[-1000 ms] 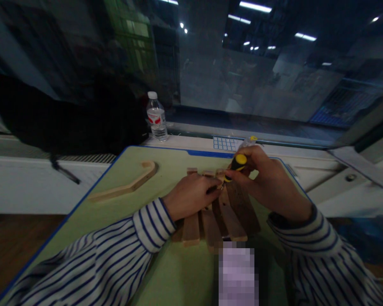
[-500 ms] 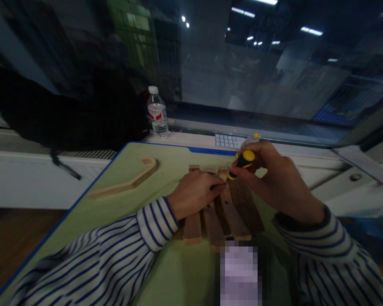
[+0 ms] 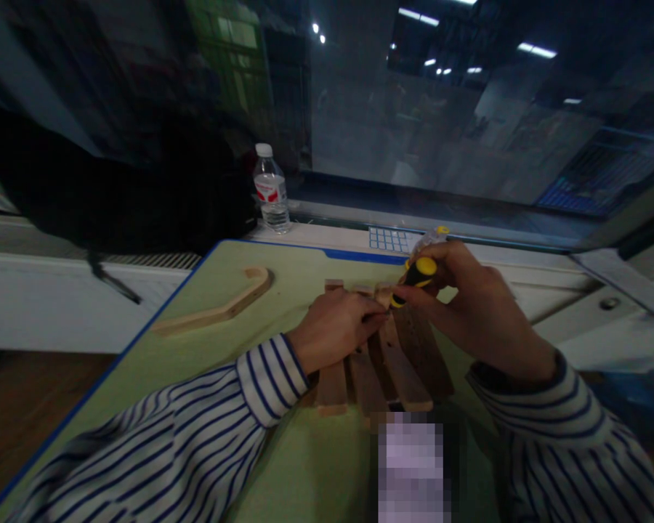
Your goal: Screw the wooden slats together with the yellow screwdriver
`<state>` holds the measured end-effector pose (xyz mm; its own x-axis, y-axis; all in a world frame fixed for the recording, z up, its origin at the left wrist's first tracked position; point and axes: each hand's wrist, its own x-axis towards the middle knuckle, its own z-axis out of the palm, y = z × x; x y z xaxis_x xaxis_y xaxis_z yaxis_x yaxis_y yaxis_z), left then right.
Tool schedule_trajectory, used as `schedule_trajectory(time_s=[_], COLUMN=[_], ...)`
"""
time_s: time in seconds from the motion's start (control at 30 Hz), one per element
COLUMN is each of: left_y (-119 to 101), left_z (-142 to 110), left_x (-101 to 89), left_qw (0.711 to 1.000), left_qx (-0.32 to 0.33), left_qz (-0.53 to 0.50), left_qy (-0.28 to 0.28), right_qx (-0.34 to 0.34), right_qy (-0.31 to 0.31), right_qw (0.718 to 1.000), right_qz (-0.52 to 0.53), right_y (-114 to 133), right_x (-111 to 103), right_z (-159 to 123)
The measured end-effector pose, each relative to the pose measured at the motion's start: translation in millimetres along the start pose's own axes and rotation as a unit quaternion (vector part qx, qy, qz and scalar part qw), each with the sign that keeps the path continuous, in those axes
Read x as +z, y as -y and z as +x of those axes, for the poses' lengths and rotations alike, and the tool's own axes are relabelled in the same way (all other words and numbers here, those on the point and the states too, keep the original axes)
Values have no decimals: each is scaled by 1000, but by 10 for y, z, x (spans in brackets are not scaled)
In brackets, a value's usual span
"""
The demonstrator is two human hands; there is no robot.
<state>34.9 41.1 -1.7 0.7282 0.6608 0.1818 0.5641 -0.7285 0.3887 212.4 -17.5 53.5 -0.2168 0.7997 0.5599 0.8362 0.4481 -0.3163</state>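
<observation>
My right hand is closed round a yellow and black screwdriver, its tip pointing down at a set of wooden slats lying side by side on the green table. My left hand rests on the slats with its fingers curled and pinched near the screwdriver's tip; what they pinch is hidden. Both sleeves are blue and white striped.
A curved wooden piece lies on the table to the left. A water bottle stands on the white sill by the window. A small bottle with a yellow cap peeks out behind my right hand. A blurred patch covers something at the near edge.
The view has drifted slightly. Both hands stay at the slats with the screwdriver, which has turned a little in my right hand.
</observation>
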Motion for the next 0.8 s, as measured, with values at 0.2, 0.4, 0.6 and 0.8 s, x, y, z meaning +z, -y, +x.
schedule_trajectory(time_s=[0.2, 0.4, 0.6, 0.8], left_y=[24, 13, -4, 10], left_z=[1, 2, 5, 6], left_x=[27, 21, -4, 20], left_qw=[1000, 1000, 1000, 1000], left_qx=[0, 1, -1, 0], left_qz=[3, 0, -5, 5], left_qy=[-7, -2, 5, -9], right_qx=[4, -1, -9, -12], right_qy=[1, -2, -6, 5], right_qw=[1000, 1000, 1000, 1000], right_qz=[2, -2, 0, 13], right_y=[10, -2, -10, 15], right_x=[-11, -2, 11, 5], right_z=[3, -3, -3, 0])
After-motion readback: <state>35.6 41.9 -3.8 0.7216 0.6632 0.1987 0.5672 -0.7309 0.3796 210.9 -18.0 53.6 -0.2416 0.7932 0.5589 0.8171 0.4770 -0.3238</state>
